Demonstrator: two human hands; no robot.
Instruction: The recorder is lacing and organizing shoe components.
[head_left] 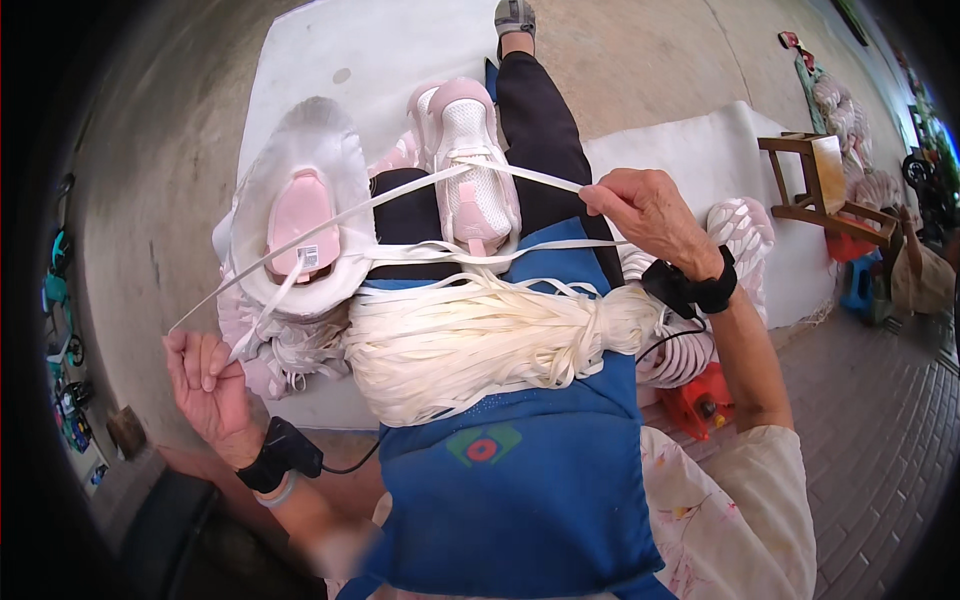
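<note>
A: what are the hands doing?

B: left hand (205,385) is pinched shut on one end of a flat white lace (400,195), down by the left knee. right hand (650,215) grips the other end, so the lace runs taut across a pink-and-white sneaker (470,165) on the lap

A: and the rest of the laces?

B: big bundle of white laces (480,335) lying on the blue apron (520,480), just under the shoe. another pink shoe (300,225) sits sole-side up to the left
</note>
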